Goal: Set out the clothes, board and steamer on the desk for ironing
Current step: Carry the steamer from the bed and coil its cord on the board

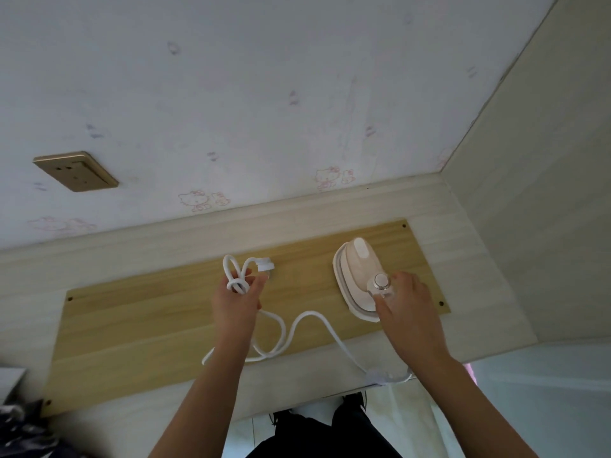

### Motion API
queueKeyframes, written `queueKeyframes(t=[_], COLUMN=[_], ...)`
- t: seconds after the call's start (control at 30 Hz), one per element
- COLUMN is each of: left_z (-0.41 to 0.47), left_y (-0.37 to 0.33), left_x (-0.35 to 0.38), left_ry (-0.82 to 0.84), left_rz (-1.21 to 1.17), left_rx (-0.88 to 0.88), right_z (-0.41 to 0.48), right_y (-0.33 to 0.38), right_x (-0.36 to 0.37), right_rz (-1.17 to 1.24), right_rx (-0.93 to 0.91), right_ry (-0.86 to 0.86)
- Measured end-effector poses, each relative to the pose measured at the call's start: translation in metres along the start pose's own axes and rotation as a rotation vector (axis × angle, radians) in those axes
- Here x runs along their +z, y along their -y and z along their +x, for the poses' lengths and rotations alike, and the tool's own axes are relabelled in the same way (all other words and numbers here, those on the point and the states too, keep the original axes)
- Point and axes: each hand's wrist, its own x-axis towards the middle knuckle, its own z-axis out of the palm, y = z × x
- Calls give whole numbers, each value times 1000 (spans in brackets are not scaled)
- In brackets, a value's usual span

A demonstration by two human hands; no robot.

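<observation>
We find the board point(148, 325) lying flat on the desk point(479, 292), its far long edge running close to the wall and its near edge just short of the desk's front edge. The left half of the board is bare, the widest free area. We count one steamer point(358, 272), sole down on the right end of the board, one cord point(307, 320), one plug point(263, 263) and two hands. The right hand point(408, 305) curls round the rear of the steamer, beside its round knob. The left hand point(236, 300), over the middle of the board, grips several loops of the cord, with the plug just beyond the fingers. The rest of the cord snakes across the board and over its near edge. A wall socket point(76, 171) sits above the left end of the board. A side panel point(545, 193) closes off the space right of the board. Dark patterned fabric point(20, 431) lies off the near left corner of the board.
</observation>
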Motion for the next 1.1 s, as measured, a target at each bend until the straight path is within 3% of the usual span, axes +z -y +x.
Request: queueKeyframes(t=[0.1, 0.37, 0.53, 0.77, 1.1], left_z=[-2, 2, 7, 7, 2], left_y=[-7, -14, -22, -33, -49], left_x=[-10, -42, -65, -98, -113], left_ry=[34, 84, 176, 247, 393], left_rz=[1, -152, -361, -560, -733], left_rx=[15, -87, -162, -194, -233], right_z=[-5, -21, -27, -25, 13], right_y=[36, 125, 147, 158, 152], right_x=[-4, 48, 75, 74, 53], right_rz=[119, 142, 181, 501, 543], right_rx=[-133, -446, -440, -336, -339], right_ry=[5, 335, 463, 314, 356])
